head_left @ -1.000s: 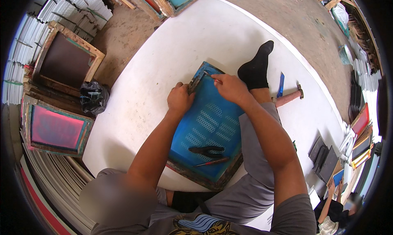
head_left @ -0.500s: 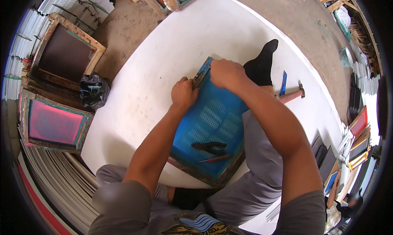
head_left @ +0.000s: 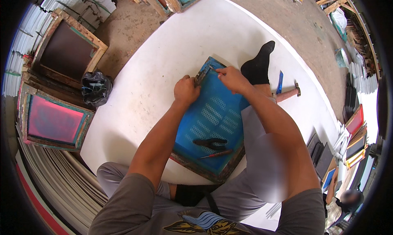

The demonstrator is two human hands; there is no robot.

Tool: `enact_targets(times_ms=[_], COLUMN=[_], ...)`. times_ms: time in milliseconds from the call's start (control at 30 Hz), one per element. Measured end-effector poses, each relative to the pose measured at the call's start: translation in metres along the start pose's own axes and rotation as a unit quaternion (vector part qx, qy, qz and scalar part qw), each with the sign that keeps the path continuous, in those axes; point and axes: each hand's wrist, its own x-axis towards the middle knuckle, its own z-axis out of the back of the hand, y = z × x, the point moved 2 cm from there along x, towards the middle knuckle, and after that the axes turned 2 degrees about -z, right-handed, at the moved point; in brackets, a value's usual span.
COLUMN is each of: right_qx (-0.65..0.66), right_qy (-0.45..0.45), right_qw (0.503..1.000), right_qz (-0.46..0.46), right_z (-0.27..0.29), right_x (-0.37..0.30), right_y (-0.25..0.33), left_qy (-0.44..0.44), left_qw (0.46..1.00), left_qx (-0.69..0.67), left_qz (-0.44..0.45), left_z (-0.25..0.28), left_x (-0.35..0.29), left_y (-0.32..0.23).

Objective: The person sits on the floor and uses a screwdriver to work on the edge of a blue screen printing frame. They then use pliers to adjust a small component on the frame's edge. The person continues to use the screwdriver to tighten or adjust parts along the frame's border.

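Observation:
A screen-printing frame (head_left: pixel 213 87) with blue mesh and a worn wooden border lies tilted across my lap. My left hand (head_left: pixel 186 90) is closed round its left wooden edge near the far corner. My right hand (head_left: pixel 233 79) is closed just inside that corner, over the mesh; a small, thin, pale-tipped tool seems to stick out of its fingers toward the wood, too small to name. On the near part of the mesh rest dark pliers (head_left: pixel 210 143) and a thin red-handled screwdriver (head_left: pixel 216 154).
Beneath me spreads a white board (head_left: pixel 139 79). Beyond my right foot lie a blue cutter knife (head_left: pixel 280 82) and a hammer (head_left: pixel 286 96). At left stand a pink-meshed frame (head_left: pixel 53 120), a dark-meshed frame (head_left: pixel 67 50) and a black plastic bag (head_left: pixel 96 88). Another person (head_left: pixel 339 204) is at the lower right.
My right hand has drawn back from the frame's far corner, uncovering its top edge. My left hand stays on the left edge.

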Motion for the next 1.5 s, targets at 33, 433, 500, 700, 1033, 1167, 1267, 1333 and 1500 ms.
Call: enact_targets(times_ms=[33,433,500,700,1033,1167,1267,1333,1500], right_qx=[-0.052,-0.307,-0.246,0.052,-0.090,0.134,0.203,0.213,-0.010], right_qy=[-0.050,-0.110,-0.190,-0.018,-0.142,-0.020,-0.005,-0.002,-0.209], right_qw=[0.997,0.940,0.939,0.998,0.976,0.990,0.979,0.977,0.959], right_qz=[0.034,0.105,0.146,-0.009,0.135,0.022,0.007,0.010,0.193], right_z=[-0.004,-0.010,-0.021,-0.009,-0.032,-0.024,-0.025,-0.025,-0.050], right_x=[0.002,-0.004,-0.003,0.001,0.020,0.007,0.002,0.000,0.031], right_y=[-0.009,0.025,0.012,0.001,-0.035,-0.030,-0.032,-0.033,-0.077], left_qy=[0.000,-0.003,-0.001,0.003,0.020,0.013,0.012,0.008,-0.006], left_qw=[1.000,1.000,1.000,1.000,0.999,0.999,0.999,0.999,1.000], left_qx=[-0.004,-0.009,0.005,0.021,0.046,0.048,0.047,0.043,0.012], left_qz=[-0.002,-0.007,-0.005,0.000,0.000,0.002,0.008,0.013,0.002], left_z=[-0.002,-0.003,-0.006,-0.006,-0.005,-0.006,-0.006,-0.006,-0.012], left_x=[0.000,-0.002,0.000,0.003,0.002,-0.001,-0.001,-0.001,0.004], left_y=[-0.001,0.001,-0.002,0.003,0.000,-0.002,-0.002,-0.001,-0.009])
